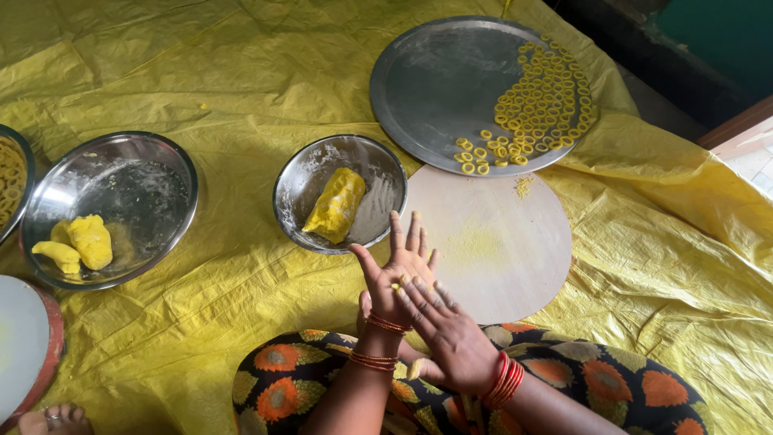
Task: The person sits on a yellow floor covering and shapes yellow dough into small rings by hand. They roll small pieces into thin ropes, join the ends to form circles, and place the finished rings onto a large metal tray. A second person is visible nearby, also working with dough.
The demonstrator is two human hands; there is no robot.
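Left hand (400, 272) and right hand (445, 334) pressed flat together, fingers spread, above yellow sheet (241, 97); round board (499, 250) beside.

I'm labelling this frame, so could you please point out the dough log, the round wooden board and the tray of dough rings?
dough log (336, 205): head view, middle of the yellow roll.
round wooden board (515, 250): head view, bare right part.
tray of dough rings (427, 80): head view, bare metal left of the rings.

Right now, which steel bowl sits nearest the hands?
The smaller steel bowl holding one yellow dough log, just beyond the left hand; the larger bowl lies far left.
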